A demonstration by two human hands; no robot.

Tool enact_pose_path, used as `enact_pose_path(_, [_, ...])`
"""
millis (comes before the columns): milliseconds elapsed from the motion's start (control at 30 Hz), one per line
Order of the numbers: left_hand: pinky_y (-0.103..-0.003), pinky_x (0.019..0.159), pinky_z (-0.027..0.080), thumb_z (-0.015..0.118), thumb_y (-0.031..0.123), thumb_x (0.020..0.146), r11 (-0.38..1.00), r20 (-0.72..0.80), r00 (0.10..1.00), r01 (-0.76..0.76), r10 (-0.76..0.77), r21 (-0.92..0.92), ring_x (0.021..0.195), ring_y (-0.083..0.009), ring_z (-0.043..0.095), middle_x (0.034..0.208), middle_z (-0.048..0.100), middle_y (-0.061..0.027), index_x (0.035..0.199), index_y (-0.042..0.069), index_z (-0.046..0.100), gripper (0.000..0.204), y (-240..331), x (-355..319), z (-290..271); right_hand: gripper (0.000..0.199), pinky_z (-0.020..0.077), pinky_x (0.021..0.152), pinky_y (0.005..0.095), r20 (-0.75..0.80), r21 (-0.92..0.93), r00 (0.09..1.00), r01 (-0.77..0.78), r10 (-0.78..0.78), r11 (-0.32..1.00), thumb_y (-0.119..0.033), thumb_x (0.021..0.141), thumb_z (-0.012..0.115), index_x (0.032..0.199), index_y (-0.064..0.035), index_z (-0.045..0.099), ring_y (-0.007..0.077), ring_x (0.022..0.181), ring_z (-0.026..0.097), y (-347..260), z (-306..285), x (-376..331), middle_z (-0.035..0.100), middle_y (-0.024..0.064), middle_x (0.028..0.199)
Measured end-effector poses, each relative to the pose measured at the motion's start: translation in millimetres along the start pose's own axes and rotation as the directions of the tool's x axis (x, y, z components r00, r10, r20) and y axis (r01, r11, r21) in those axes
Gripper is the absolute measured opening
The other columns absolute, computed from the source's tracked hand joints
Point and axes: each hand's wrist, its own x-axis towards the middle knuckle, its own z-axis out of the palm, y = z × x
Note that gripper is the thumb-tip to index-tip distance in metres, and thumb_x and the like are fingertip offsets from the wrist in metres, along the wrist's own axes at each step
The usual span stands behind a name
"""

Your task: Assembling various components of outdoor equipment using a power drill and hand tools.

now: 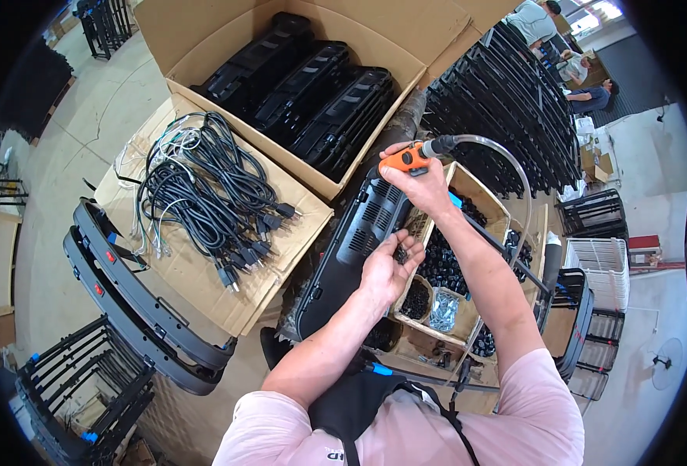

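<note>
My right hand (427, 189) is closed around an orange power screwdriver (407, 159). A clear hose (506, 151) curves away from the tool's grey end toward the right. The tool is over the far end of a long black plastic housing (366, 221) with vent slots, and its tip is hidden. My left hand (386, 270) lies palm up over the housing's right edge, its fingers curled around a small heap of dark screws (400, 254).
A wooden parts box (506, 211) with black pieces and small fasteners stands right of the housing. Black power cords (203, 190) lie on cardboard at left. An open carton (328, 186) holds black housings. Stacked black frames (499, 109) stand beyond; people (592, 97) are at the far right.
</note>
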Motion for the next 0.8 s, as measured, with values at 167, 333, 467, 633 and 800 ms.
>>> enact_pose_path(167, [-0.043,0.099,0.059,0.042,0.022,0.115,0.994,0.025,0.999,0.038,-0.041,0.105,0.107,-0.0296,0.067,0.115,0.063,-0.0145,0.129,-0.002,0.055,0.031,-11.3,-26.5,-23.9,0.032,0.0554,0.091,0.032,-0.051,0.037,0.999,0.01,-0.008,0.999,-0.018,0.08,0.085,0.107,-0.0046,0.075,0.0137,0.092,0.07,-0.8,4.9,-0.1,0.075,0.0033,0.098])
enact_pose_path(333, [-0.044,0.101,0.059,0.043,0.021,0.115,0.991,-0.02,0.998,0.055,-0.053,0.12,0.108,-0.0304,0.067,0.115,0.063,-0.0165,0.128,-0.003,0.055,0.03,-13.8,-44.3,-41.1,0.035,0.0546,0.093,0.033,-0.045,-0.003,0.999,-0.023,0.023,1.0,-0.021,0.079,0.084,0.109,-0.0055,0.075,0.0151,0.095,0.07,0.5,6.0,-4.8,0.076,0.0034,0.101])
enact_pose_path(467, [-0.044,0.099,0.06,0.045,0.021,0.113,0.985,-0.043,0.998,0.049,-0.042,0.168,0.106,-0.0289,0.068,0.114,0.064,-0.0132,0.124,-0.001,0.058,0.028,-7.7,-50.8,-55.4,0.042,0.0528,0.1,0.035,-0.056,0.044,0.998,-0.033,0.036,0.998,-0.024,0.078,0.084,0.114,-0.0071,0.073,0.0175,0.103,0.07,3.8,10.4,-6.1,0.075,0.005,0.108])
enact_pose_path(633, [-0.044,0.098,0.059,0.046,0.023,0.113,0.964,-0.007,1.0,0.011,-0.01,0.265,0.105,-0.028,0.069,0.112,0.066,-0.0112,0.123,0.0,0.061,0.029,5.1,-56.1,-58.4,0.047,0.0529,0.098,0.0335,-0.077,0.003,0.994,-0.082,0.082,0.997,-0.028,0.077,0.084,0.118,-0.0069,0.073,0.0164,0.102,0.07,0.8,11.4,0.6,0.076,0.0062,0.107])
enact_pose_path(800, [-0.041,0.098,0.056,0.045,0.024,0.114,0.922,0.008,1.0,0.013,-0.017,0.387,0.107,-0.0252,0.067,0.113,0.069,-0.0112,0.126,0.002,0.061,0.029,3.4,-70.8,-54.9,0.057,0.0537,0.096,0.0369,-0.105,-0.128,0.994,-0.007,-0.007,0.992,-0.038,0.071,0.084,0.121,-0.0114,0.074,0.0248,0.099,0.072,0.4,11.6,3.9,0.076,0.011,0.106])
